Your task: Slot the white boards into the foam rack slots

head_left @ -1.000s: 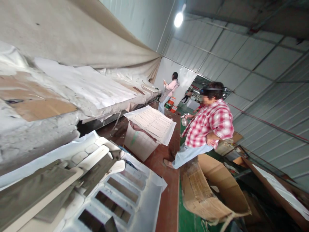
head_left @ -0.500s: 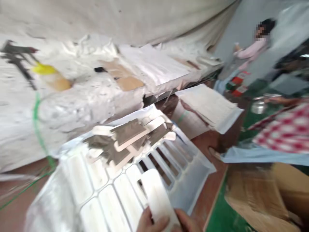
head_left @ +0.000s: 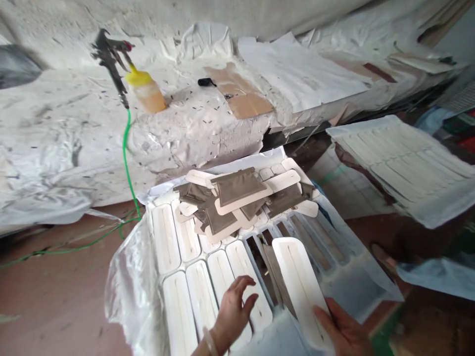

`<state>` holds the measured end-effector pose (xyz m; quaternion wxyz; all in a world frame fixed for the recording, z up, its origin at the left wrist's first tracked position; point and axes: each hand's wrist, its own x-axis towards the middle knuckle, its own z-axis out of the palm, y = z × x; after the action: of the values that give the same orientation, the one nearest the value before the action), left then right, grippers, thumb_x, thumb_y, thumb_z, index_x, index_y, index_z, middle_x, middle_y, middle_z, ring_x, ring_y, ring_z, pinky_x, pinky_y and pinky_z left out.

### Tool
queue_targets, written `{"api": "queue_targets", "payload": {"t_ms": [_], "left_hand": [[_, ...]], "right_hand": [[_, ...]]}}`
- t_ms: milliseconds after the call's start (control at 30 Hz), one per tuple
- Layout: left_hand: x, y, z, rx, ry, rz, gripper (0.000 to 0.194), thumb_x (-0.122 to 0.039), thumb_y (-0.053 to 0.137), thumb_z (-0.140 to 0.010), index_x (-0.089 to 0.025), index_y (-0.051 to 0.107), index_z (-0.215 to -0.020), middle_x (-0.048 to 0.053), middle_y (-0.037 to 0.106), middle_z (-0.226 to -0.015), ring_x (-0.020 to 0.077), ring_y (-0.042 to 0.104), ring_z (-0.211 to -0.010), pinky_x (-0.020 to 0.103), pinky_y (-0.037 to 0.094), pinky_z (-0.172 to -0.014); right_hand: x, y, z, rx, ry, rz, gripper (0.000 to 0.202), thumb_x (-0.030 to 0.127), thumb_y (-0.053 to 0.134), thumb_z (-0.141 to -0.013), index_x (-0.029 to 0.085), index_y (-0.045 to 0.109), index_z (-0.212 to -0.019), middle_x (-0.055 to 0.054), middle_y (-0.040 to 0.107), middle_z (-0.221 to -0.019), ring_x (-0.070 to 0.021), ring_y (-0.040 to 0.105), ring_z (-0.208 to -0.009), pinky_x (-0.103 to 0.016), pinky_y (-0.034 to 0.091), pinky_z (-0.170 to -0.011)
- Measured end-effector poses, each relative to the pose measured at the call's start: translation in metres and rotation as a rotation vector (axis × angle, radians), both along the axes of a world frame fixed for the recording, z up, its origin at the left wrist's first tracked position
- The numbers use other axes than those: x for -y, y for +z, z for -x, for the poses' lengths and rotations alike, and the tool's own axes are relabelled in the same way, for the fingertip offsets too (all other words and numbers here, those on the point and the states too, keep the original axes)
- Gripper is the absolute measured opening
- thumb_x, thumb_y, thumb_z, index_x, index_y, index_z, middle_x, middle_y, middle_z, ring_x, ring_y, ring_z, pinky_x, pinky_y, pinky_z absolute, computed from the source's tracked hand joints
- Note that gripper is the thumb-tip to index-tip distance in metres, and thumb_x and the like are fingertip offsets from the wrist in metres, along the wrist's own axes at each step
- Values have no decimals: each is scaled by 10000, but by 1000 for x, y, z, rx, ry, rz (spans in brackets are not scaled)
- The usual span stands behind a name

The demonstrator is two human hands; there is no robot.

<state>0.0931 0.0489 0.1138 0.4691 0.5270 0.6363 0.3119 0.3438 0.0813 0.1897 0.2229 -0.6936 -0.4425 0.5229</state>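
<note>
In my right hand is the lower end of a long white rounded panel with a thin slit, tilted over the slotted frame. Grey-brown fabric hangs beside and beneath this panel. My left hand, fingers curled but apart, hovers over white panels seated in the frame and holds nothing. A heap of similar pieces with brown fabric pouches lies on the frame's far part. Some slots right of the held panel show dark gaps.
A spray gun with a yellow-topped cup stands on the paper-covered bench, its green hose running to the floor. Brown cardboard lies on the bench. Another covered stack is at right, near a person's blue-clad leg.
My left hand has let go of the white panel and moved left of it. My right hand still holds the panel. The view has turned right, moving the bench items rightward in the picture.
</note>
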Motion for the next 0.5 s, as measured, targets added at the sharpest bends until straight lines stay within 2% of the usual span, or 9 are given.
{"api": "queue_targets", "payload": {"t_ms": [133, 233, 300, 367, 433, 500], "left_hand": [[-11, -48, 18, -433, -159, -222, 402, -174, 561, -910, -239, 534, -1306, 47, 498, -1438, 254, 453, -1351, 535, 460, -1100], [-26, -75, 25, -722, -232, -382, 636, -208, 603, -894, -162, 350, -1477, 90, 312, -1567, 289, 263, -1460, 554, 401, -1140], [-36, -86, 30, -850, -240, -453, 744, -289, 627, -893, -94, 265, -1513, 136, 235, -1589, 304, 208, -1474, 529, 402, -1142], [-42, -92, 35, -933, -261, -474, 784, -377, 618, -901, -80, 244, -1523, 145, 200, -1597, 306, 195, -1476, 505, 417, -1135], [-44, -95, 38, -986, -297, -474, 788, -439, 577, -919, -86, 231, -1532, 138, 178, -1603, 304, 201, -1474, 487, 428, -1129], [-43, -95, 39, -1023, -312, -475, 771, -462, 531, -940, -84, 223, -1537, 135, 166, -1605, 302, 205, -1473, 475, 428, -1130]], "right_hand": [[-16, -38, -2, 49, 81, 2, 430, 633, 645, -759, 226, 662, -896, -11, 679, -744, -232, 627, -771, -269, 508, -667], [-20, -52, -1, 11, 57, 43, 439, 646, 652, -748, 224, 657, -872, -12, 663, -701, -265, 654, -798, -282, 522, -657], [-20, -53, -1, -62, 16, 83, 440, 626, 672, -748, 221, 659, -922, -20, 695, -747, -271, 663, -813, -290, 536, -657], [-18, -49, -1, -156, -69, 132, 454, 601, 710, -729, 219, 658, -968, -36, 736, -834, -276, 674, -824, -306, 559, -682], [-16, -46, -1, -218, -129, 157, 458, 581, 742, -708, 215, 662, -971, -47, 753, -885, -267, 677, -796, -309, 567, -673], [-14, -46, 3, -203, -125, 118, 442, 566, 750, -707, 203, 674, -948, -39, 744, -841, -242, 666, -747, -280, 548, -627]]}}
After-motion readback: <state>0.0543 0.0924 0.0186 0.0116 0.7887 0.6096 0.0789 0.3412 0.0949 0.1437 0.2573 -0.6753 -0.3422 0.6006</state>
